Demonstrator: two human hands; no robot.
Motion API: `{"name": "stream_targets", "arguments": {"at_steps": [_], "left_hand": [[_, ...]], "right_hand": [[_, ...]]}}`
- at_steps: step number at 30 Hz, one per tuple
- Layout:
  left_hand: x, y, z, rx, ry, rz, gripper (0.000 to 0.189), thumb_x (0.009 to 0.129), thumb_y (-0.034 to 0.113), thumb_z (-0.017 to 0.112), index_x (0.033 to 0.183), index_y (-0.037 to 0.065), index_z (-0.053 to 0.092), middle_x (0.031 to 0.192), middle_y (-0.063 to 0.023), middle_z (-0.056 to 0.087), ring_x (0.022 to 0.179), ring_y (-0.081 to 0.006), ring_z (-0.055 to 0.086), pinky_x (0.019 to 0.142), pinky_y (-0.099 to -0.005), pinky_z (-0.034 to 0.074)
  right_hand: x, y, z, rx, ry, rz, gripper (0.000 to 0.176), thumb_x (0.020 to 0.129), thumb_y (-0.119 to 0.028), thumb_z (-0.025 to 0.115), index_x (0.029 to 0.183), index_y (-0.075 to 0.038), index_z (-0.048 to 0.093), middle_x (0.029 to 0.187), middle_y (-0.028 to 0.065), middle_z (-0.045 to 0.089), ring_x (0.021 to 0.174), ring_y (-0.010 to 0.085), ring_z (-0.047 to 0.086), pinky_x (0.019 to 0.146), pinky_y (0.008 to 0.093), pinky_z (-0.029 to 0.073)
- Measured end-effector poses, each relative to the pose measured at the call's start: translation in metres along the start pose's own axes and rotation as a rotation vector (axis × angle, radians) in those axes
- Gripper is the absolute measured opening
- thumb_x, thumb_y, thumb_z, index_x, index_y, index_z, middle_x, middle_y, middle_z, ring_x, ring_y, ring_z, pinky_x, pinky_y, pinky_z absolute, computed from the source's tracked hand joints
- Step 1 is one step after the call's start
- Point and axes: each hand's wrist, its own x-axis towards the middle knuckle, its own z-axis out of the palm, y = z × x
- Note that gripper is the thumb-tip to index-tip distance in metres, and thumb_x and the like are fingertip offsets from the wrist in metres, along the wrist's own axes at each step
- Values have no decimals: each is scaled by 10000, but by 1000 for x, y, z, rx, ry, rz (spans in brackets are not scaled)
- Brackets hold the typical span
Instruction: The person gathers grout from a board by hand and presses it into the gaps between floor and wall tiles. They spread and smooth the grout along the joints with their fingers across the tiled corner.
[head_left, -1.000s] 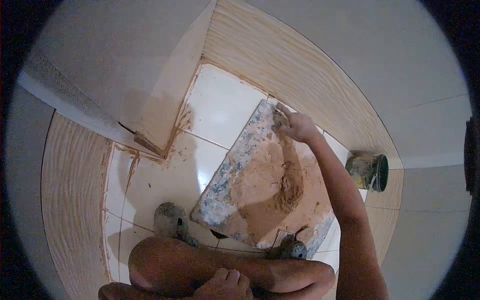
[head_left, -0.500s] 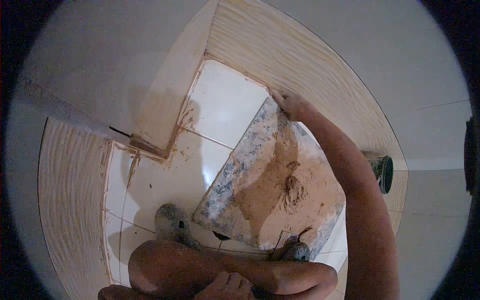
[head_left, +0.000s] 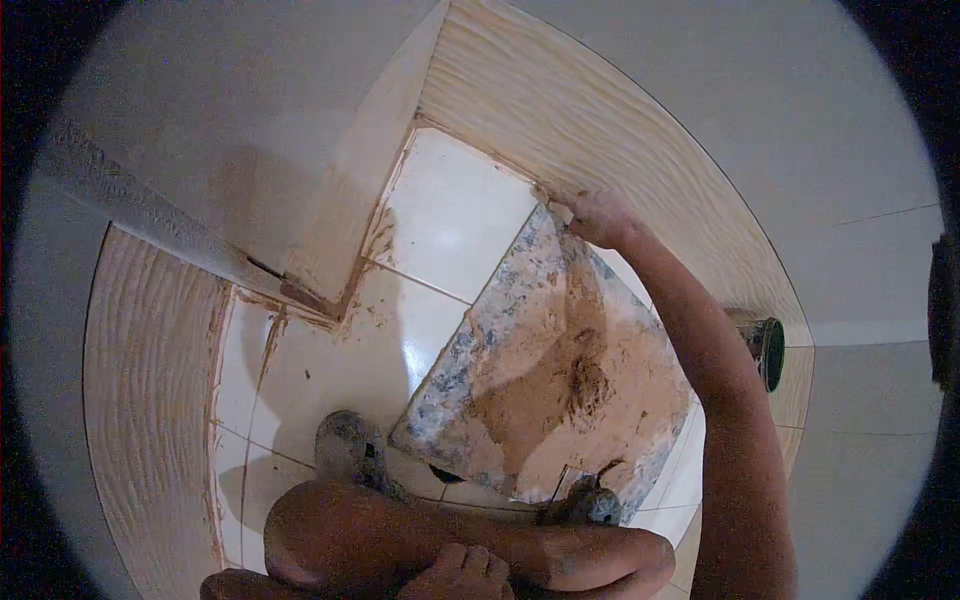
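Observation:
My right hand (head_left: 600,216) reaches to the foot of the far wall. Its index finger touches the brown-smeared joint between wall tile and floor, and I see nothing held in it. Just below the hand is the corner of a square, stained board (head_left: 440,385). Brown paste (head_left: 640,370) is spread over this board, with a thicker lump (head_left: 588,385) near the middle. At the bottom edge, my left hand (head_left: 458,574) rests against my bent leg with its fingers curled. Its palm is hidden, so any content cannot be seen.
Wavy-patterned wall tiles (head_left: 590,120) border the white floor tiles (head_left: 460,200). A dark bucket (head_left: 768,355) stands at the right wall. My dusty shoes (head_left: 348,445) are by the board's near edge. A thin dark-handled tool (head_left: 268,268) leans near the left wall corner.
My right hand stays at the wall joint, its wrist and fingers slightly turned. My left hand remains by my leg. The whole view has shifted slightly.

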Motion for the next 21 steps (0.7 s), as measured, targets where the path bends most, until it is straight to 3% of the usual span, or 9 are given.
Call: {"name": "stream_targets", "arguments": {"at_steps": [1,3,7,10,13,15,16,18,21], "left_hand": [[1,1,0,-53,-9,-28,245,817,217,550,916,20,655,930,-151,596,908,-277,541,823,-413,421],[2,1,4,0,-12,-9,252,814,221,554,919,14,654,923,-151,597,904,-274,542,822,-406,421],[2,-4,-2,84,2,14,251,810,220,553,900,7,650,908,-152,597,881,-268,546,813,-395,421],[4,-5,-5,38,24,-1,233,811,217,553,874,13,648,898,-150,596,873,-265,547,810,-387,422],[2,-2,3,99,28,-26,217,818,208,545,853,19,646,894,-156,593,879,-271,550,814,-395,423],[1,-2,10,48,30,-39,219,821,206,543,859,18,648,895,-160,593,884,-275,549,814,-398,424],[1,-2,10,-3,27,-51,220,825,204,541,864,17,650,896,-163,592,888,-279,549,813,-402,425],[0,-4,9,-10,68,-13,225,824,205,542,869,13,652,899,-166,592,887,-285,545,807,-409,426],[0,-2,2,33,79,7,238,826,205,542,890,5,654,913,-170,592,896,-296,539,807,-421,426]], "right_hand": [[3,0,4,3,2,-1,712,762,-174,647,1392,-263,326,1010,150,634,917,332,619,768,437,488],[17,4,16,-20,-16,-45,794,793,-203,618,1449,-249,173,969,171,637,855,340,628,694,442,492],[35,7,26,-155,-184,18,878,781,-193,628,1462,-228,74,1007,174,633,875,358,627,731,430,496],[31,25,47,-173,-64,-76,865,793,-219,634,1460,-165,85,1064,191,617,943,376,610,793,429,490],[25,42,56,-78,-180,-4,838,815,-255,615,1454,-113,92,1137,207,583,1036,383,571,841,442,475],[8,34,31,-115,-307,-22,690,855,-271,558,1418,-72,213,1196,218,548,1105,380,529,864,433,471],[7,36,32,-119,-308,-22,690,855,-271,558,1418,-72,213,1196,218,548,1105,380,529,864,433,471],[8,39,38,-99,-117,-77,612,829,-214,552,1384,-100,320,1245,180,532,1098,367,534,864,429,476],[10,22,6,-105,-172,-131,607,788,-151,549,1369,-164,373,1270,132,533,1066,350,555,862,430,482]]}}
